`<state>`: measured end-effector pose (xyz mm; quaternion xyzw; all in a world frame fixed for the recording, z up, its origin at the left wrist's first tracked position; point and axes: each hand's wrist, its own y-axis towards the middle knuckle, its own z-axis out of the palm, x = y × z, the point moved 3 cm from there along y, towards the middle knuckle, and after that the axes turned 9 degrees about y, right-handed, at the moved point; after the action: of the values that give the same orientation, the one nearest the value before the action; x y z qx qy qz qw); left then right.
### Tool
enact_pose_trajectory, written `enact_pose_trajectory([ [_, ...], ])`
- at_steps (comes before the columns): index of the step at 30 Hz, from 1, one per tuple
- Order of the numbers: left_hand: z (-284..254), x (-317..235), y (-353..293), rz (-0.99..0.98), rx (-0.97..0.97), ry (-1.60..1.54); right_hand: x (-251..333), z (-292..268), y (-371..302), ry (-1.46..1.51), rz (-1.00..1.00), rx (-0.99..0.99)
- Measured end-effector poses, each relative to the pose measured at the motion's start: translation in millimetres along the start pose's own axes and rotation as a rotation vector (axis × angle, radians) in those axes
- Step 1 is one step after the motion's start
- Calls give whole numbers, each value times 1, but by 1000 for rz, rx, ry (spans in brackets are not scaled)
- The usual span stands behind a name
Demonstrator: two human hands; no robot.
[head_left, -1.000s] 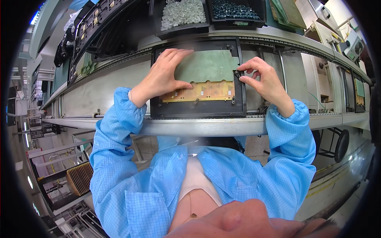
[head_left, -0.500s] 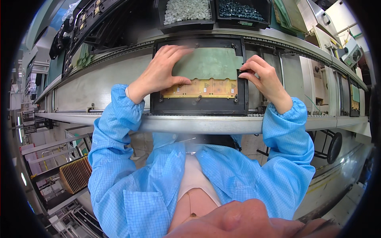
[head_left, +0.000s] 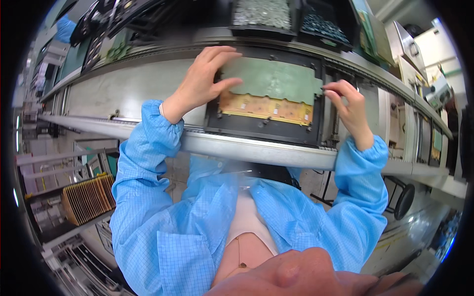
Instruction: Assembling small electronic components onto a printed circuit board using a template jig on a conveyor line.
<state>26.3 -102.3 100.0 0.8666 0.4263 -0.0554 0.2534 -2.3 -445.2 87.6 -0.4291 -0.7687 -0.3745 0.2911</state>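
A black rectangular carrier point(head_left: 266, 130) lies across the rails in front of me. In it sits an amber circuit board panel point(head_left: 289, 109), its far part covered by a flat green plate point(head_left: 274, 79) with a notched near edge. My left hand point(head_left: 205, 76) is over the left end of the plate, thumb and fingers spread; whether it touches is unclear. My right hand point(head_left: 348, 101) is at the carrier's right side, beside the plate's end tab. Its thumb and forefinger are bent close together; whatever is between them is too small to name.
Beyond the carrier stand a black bin of clear-whitish small parts point(head_left: 261, 15) and a black bin of dark blue small parts point(head_left: 323, 27). A metal rail point(head_left: 247, 148) runs along the near side. At lower left is a rack of upright boards point(head_left: 89, 197).
The view has turned and shifted, so the carrier appears farther right and tilted. My left thumb has risen from the amber panel's edge to over the green plate. My right hand remains by the carrier's right side.
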Motion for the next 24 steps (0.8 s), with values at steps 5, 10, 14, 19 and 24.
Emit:
enact_pose_trajectory([
  [5,9,43,-51,-451,79,-272,67,37,26,-66,-206,137],
  [10,16,31,-59,-604,70,-677,110,157,38,-20,-560,499],
  [14,2,26,-69,-564,68,-621,115,189,40,-90,-675,635],
  [19,-60,64,-57,-484,-583,-223,110,175,34,-165,-478,740],
  [24,-114,123,-28,-709,-820,-97,87,122,2,-223,-478,643],
])
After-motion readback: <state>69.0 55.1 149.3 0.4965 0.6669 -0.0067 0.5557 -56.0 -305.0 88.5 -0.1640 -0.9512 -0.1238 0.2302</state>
